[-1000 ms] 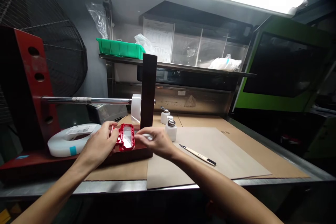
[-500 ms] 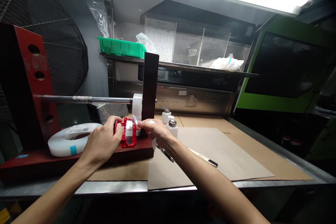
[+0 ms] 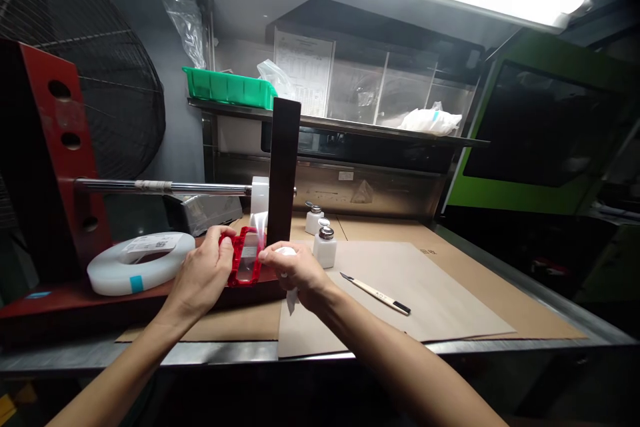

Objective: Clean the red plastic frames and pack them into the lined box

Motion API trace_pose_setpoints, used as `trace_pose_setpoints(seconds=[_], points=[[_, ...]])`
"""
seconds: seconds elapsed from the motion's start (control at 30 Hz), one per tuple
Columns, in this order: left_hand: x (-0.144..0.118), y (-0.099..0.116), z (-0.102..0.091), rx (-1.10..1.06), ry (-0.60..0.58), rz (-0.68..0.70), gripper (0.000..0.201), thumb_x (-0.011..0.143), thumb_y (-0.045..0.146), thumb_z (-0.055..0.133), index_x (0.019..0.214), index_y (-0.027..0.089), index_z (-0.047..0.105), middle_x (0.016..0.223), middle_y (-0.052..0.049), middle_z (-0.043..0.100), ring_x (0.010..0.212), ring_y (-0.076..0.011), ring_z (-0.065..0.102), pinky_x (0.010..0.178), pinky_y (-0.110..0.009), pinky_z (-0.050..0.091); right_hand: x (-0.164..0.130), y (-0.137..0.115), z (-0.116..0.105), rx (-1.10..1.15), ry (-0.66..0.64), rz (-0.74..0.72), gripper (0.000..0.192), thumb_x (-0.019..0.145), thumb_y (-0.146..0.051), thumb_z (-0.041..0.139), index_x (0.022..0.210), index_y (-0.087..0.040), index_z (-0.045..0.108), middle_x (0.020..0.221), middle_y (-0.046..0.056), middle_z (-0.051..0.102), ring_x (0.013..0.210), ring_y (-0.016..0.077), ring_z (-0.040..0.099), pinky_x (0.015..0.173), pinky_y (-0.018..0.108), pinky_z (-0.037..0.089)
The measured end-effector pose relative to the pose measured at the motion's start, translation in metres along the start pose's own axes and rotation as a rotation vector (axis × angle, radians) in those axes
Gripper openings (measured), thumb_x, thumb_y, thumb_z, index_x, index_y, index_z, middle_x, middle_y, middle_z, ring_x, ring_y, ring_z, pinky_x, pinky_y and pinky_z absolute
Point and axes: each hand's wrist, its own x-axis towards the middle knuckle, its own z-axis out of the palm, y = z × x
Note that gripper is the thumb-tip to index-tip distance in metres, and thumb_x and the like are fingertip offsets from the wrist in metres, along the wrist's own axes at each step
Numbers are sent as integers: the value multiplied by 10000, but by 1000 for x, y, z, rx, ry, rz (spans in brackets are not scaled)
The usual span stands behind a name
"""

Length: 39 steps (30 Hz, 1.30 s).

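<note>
Clamping the red frame [image 3: 244, 256] by its rim, the left hand [image 3: 207, 271] closes firmly; right hand [image 3: 295, 267], at its 3 o'clock, pinches clear film [image 3: 259, 223]. Frame looks light, rigid; film flimsy, clingy.

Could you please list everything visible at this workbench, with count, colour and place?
red plastic frame with clear window: 1, red, held at the red stand's base
clear film strip: 1, transparent, rising above the frame
red metal roll stand: 1, red with dark upright and steel rod, left
white tape roll: 1, white, lying on the stand's base
white dispenser bottles: 3, white with metal tops, behind the hands
pen-shaped craft knife: 1, pale with dark tip, on the brown paper
brown paper sheets: brown, covering the bench
green plastic bin: 1, green, on the shelf
wire fan guard: 1, black, far left
left hand: grips the frame
right hand: holds a white cloth beside the frame
</note>
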Motion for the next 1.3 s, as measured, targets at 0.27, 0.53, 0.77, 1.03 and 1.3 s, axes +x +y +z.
trace_pose_setpoints(seconds=[0.27, 0.53, 0.77, 1.03, 1.3], points=[[-6, 2, 12, -144, 10, -30, 282, 845, 498, 318, 905, 271, 475, 580, 17, 573, 432, -199, 541, 492, -294, 413, -25, 8, -4, -46, -8, 62, 243, 551, -296, 781, 621, -145, 604, 404, -100, 383, 368, 19, 226, 353, 192, 112], [-12, 12, 13, -262, 70, -32, 418, 781, 644, 402, 900, 255, 497, 662, 2, 611, 513, -206, 585, 485, -288, 437, -28, 7, -8, -153, 48, 28, 135, 621, -225, 723, 588, -145, 619, 425, -84, 431, 387, 26, 270, 379, 200, 166], [-11, 8, 20, -275, 126, -43, 405, 697, 599, 585, 899, 257, 509, 794, -19, 628, 610, -223, 616, 491, -297, 457, -30, 7, -10, -181, 76, 13, 139, 623, -216, 718, 575, -137, 614, 454, -72, 477, 437, 37, 342, 423, 185, 241], [-9, 5, 22, -285, 165, -21, 400, 668, 576, 635, 888, 265, 513, 789, -7, 621, 695, -238, 625, 621, -350, 492, -30, 5, -10, -219, 89, 24, 131, 643, -193, 704, 581, -131, 607, 468, -63, 492, 450, 41, 359, 436, 182, 257], [-7, 2, 24, -280, 195, -5, 424, 629, 558, 663, 874, 250, 504, 831, -21, 618, 742, -253, 619, 689, -389, 489, -32, -1, -8, -289, 76, 41, 142, 674, -166, 675, 576, -142, 574, 474, -70, 458, 452, 45, 350, 445, 180, 280]])
